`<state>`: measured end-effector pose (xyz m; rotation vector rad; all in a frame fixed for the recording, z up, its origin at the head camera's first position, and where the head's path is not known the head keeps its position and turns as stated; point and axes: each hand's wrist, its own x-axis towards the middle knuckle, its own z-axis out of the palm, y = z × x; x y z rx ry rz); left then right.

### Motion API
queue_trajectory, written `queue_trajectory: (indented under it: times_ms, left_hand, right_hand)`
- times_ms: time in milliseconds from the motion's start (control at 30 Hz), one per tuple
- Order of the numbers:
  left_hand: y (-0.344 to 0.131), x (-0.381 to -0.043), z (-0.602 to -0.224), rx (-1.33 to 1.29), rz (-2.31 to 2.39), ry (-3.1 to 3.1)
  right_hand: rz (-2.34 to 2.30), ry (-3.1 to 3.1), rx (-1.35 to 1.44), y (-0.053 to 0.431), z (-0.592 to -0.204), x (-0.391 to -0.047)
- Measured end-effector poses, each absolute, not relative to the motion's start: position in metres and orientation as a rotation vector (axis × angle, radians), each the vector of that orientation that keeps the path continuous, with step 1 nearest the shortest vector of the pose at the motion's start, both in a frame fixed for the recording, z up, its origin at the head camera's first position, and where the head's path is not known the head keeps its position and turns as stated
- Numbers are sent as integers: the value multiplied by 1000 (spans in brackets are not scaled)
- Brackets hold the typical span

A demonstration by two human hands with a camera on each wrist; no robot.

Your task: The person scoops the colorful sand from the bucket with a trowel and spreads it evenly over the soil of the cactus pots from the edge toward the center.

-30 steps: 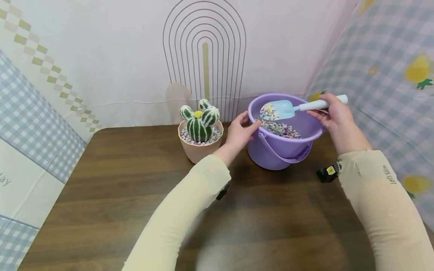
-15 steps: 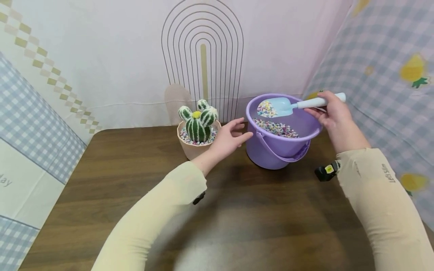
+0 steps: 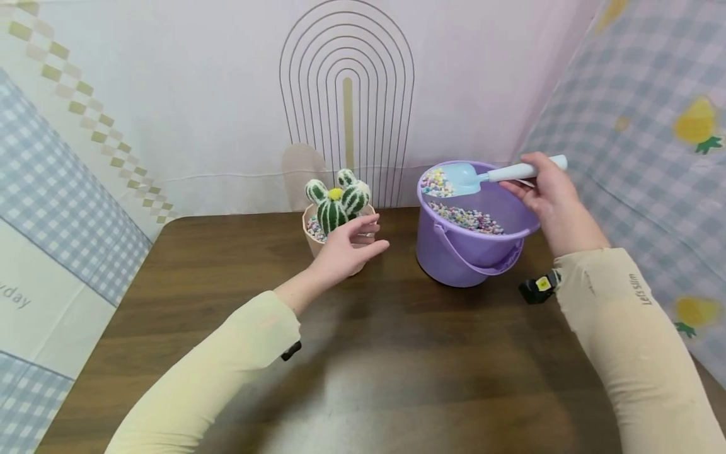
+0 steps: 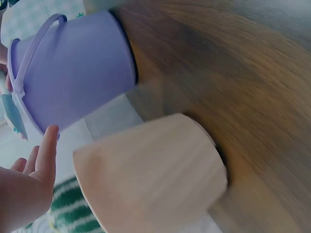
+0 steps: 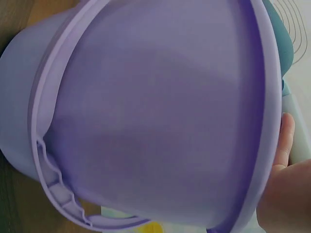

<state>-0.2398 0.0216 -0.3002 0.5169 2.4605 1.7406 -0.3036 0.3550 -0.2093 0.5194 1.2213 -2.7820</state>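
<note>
My right hand [image 3: 553, 189] grips the white handle of a light blue scoop [image 3: 466, 179] above the purple bucket [image 3: 454, 255]. Colourful pebbles [image 3: 437, 183] fill the scoop's tip, which reaches the bucket's left rim; more pebbles lie inside the bucket. With fingers extended and nothing held, my left hand [image 3: 346, 249] is in front of the cactus pot [image 3: 311, 236], hiding part of it. A green and white cactus [image 3: 331, 214] with a yellow top stands in that pot. In the left wrist view the pot's pale side [image 4: 150, 174] is near the hand; contact cannot be made out.
Both pot and bucket stand on a brown wooden table [image 3: 397, 366], near its back edge. Behind them hangs a pale cloth [image 3: 227, 113] with an arch pattern. A checked cloth with pineapples [image 3: 635, 170] rises close by on the right.
My left hand has let go of the bucket's rim and moved left, to the front of the cactus pot. The loaded scoop has shifted slightly left over the bucket.
</note>
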Motion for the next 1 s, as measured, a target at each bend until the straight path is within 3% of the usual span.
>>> queue_trajectory:
  times_ms: [500, 1000]
  left_hand:
    - [-33, -236, -300, 343, 1733, 2606]
    - [-65, -262, -312, 30, 1824, 2642]
  right_hand:
    - [-2750, 1234, 542, 334, -207, -310]
    - [-2720, 1246, 522, 314, -211, -311]
